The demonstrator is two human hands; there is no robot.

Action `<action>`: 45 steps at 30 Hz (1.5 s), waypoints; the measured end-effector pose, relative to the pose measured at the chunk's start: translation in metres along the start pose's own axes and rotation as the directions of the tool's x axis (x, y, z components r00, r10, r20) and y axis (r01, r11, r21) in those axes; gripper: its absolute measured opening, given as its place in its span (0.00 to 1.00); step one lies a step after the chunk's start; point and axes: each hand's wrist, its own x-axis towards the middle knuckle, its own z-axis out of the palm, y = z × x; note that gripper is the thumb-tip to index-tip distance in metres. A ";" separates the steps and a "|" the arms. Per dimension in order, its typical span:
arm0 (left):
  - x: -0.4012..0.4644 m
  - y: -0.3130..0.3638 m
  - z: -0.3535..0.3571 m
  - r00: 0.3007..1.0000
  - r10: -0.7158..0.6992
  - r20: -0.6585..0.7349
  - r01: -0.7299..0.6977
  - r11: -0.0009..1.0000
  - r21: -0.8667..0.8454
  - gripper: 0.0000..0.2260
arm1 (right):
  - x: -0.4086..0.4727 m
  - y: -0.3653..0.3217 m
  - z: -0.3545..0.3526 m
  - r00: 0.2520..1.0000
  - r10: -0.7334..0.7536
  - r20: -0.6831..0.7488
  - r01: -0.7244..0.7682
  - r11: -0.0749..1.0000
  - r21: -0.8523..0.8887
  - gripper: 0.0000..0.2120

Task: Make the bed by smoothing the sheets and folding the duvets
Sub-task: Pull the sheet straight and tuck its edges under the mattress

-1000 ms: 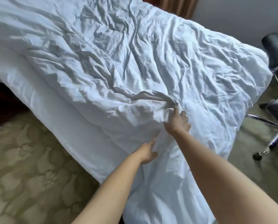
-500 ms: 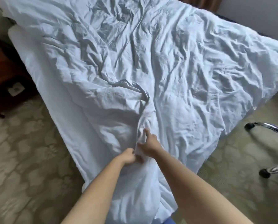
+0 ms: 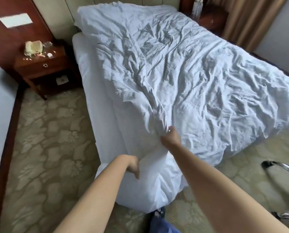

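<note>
Head camera gives me a wide look down over the foot corner of the bed (image 3: 90,91), and the white duvet (image 3: 190,78) lies crumpled across nearly the whole mattress, its far edge bunched up against the cream headboard (image 3: 63,12). On the bed's left side a strip of white sheet (image 3: 96,105) shows bare beside the duvet's edge. I see my right hand (image 3: 171,137) reaching forward with its fingers curled round a gathered ridge of duvet fabric near the foot of the bed; creases fan out from that pinch toward the middle. My left hand (image 3: 133,165) sits lower and closer to me, at the corner where the duvet hangs over the foot end. Its fingers curl downward against the cloth, but I cannot tell whether they actually grip it or just rest on it. Both forearms come in from the bottom edge. To the left a wooden nightstand (image 3: 43,68) carries a pale tissue box (image 3: 33,47) and small scattered bits. A second wooden stand (image 3: 211,19) sits by the tan curtain (image 3: 251,19) on the far side. Chrome chair legs (image 3: 281,169) stand on the patterned carpet (image 3: 48,140) at right
</note>
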 end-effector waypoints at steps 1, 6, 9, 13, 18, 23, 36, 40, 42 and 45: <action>-0.008 0.004 0.009 0.997 0.022 -0.078 -0.022 1.000 -0.003 0.26 | -0.012 0.004 -0.002 1.000 0.002 0.008 -0.002 1.000 -0.003 0.20; -0.045 0.044 0.057 0.944 0.152 -0.293 -0.175 0.983 -0.053 0.21 | -0.072 0.028 -0.011 0.937 0.106 0.334 -0.076 0.992 -0.100 0.18; -0.056 0.072 0.075 0.922 0.184 -0.341 -0.215 0.975 -0.056 0.21 | -0.095 0.043 -0.019 0.868 0.199 0.455 -0.153 0.979 -0.136 0.12; -0.069 0.096 0.089 0.907 0.134 -0.400 -0.186 0.978 -0.095 0.26 | -0.100 0.054 -0.037 0.920 0.136 0.368 -0.119 0.991 -0.069 0.05; -0.076 0.131 0.114 0.883 -0.079 -0.464 -0.060 0.959 -0.278 0.22 | -0.088 0.072 -0.083 0.947 -0.059 0.316 0.049 0.998 0.039 0.12; -0.076 0.206 0.138 0.886 -0.204 -0.417 0.021 0.916 -0.401 0.20 | -0.054 0.105 -0.162 0.945 -0.129 0.299 0.103 0.989 0.102 0.07; -0.083 0.301 0.144 0.880 -0.208 -0.427 -0.149 0.732 -0.665 0.09 | -0.066 0.132 -0.226 0.810 -0.095 0.579 0.096 0.995 0.029 0.12; -0.083 0.316 0.143 0.890 -0.161 -0.426 -0.201 0.700 -0.685 0.13 | -0.062 0.139 -0.242 0.815 -0.139 0.563 0.129 0.990 0.058 0.16; -0.089 0.329 0.141 0.886 -0.152 -0.437 -0.233 0.670 -0.705 0.16 | -0.060 0.140 -0.253 0.817 -0.136 0.561 0.134 0.990 0.045 0.17; -0.106 0.352 0.127 0.879 -0.144 -0.454 -0.252 0.667 -0.701 0.16 | -0.060 0.133 -0.278 0.829 -0.165 0.535 0.169 0.985 0.042 0.17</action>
